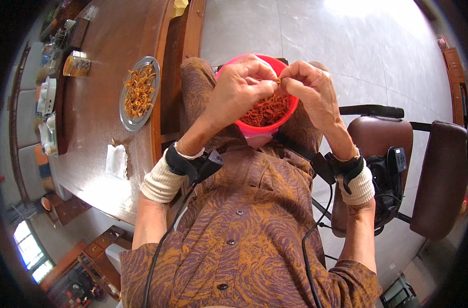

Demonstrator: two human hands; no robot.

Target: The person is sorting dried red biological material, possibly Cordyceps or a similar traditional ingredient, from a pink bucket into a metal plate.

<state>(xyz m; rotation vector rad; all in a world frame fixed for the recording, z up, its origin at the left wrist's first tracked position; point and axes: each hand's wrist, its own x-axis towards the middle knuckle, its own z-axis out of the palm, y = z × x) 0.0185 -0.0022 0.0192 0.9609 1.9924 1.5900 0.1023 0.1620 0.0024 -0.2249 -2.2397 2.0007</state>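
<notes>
Above a red plastic basin (pixel 293 109) on the person's lap, my left hand (pixel 243 86) and my right hand (pixel 313 88) meet fingertip to fingertip. Between them they pinch a small yellowish-brown dried strand (pixel 278 80), mostly hidden by the fingers. A tangle of reddish dried strands (pixel 266 111) lies in the basin below. To the left, on the wooden table, an oval metal plate (pixel 157 82) holds a heap of orange-brown dried strands (pixel 138 92).
The wooden table (pixel 106 88) runs along the left, with a folded white cloth (pixel 116 161) and a yellow-lidded jar (pixel 76 66) on it. A brown padded chair (pixel 380 142) stands at the right, bearing a black bag (pixel 380 188). Black cables hang from both wrists.
</notes>
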